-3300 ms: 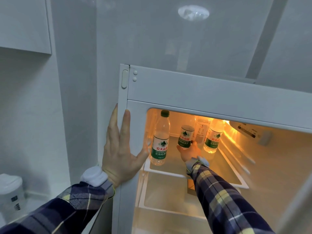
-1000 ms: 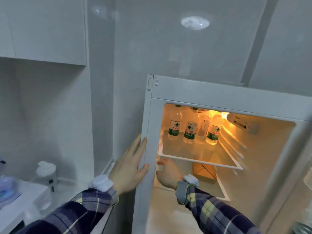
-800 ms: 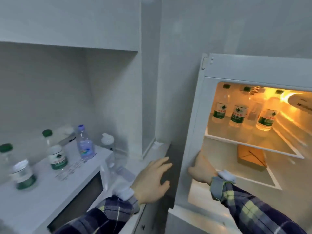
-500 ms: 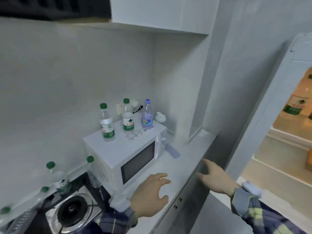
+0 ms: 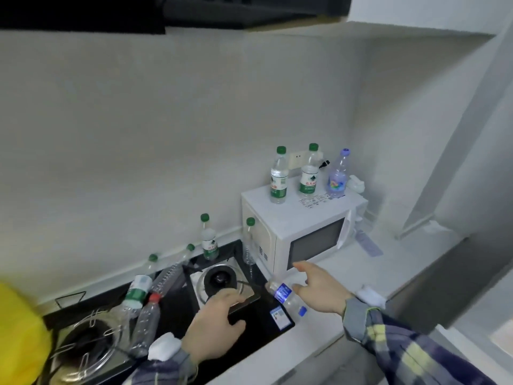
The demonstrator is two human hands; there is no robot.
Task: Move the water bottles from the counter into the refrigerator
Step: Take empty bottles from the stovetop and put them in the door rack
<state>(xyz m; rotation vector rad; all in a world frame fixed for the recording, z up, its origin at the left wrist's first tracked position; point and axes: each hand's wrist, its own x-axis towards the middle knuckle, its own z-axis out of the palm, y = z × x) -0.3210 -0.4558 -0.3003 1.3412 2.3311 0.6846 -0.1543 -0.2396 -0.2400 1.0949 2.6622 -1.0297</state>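
Two green-capped bottles [image 5: 278,176] and a purple-capped one [image 5: 338,175] stand on top of the white microwave [image 5: 302,232]. Other green-capped bottles [image 5: 208,238] stand by the wall behind the black stove [image 5: 172,301], and several lie across it. A blue-labelled bottle [image 5: 286,297] lies on its side at the stove's right edge. My right hand [image 5: 319,291] hovers open just to the right of that lying bottle, holding nothing. My left hand [image 5: 219,326] hangs open over the stove's front, empty. The refrigerator is out of view.
The white counter [image 5: 361,273] runs right from the stove past the microwave to a grey wall corner. A dark range hood [image 5: 166,12] hangs overhead. A yellow object [image 5: 19,337] fills the lower left. Wire pan supports [image 5: 86,343] sit on the near burner.
My view has swung left from the open refrigerator to the stove and microwave. Both hands left the refrigerator frame and came over the stove; the right one now reaches the lying bottle.
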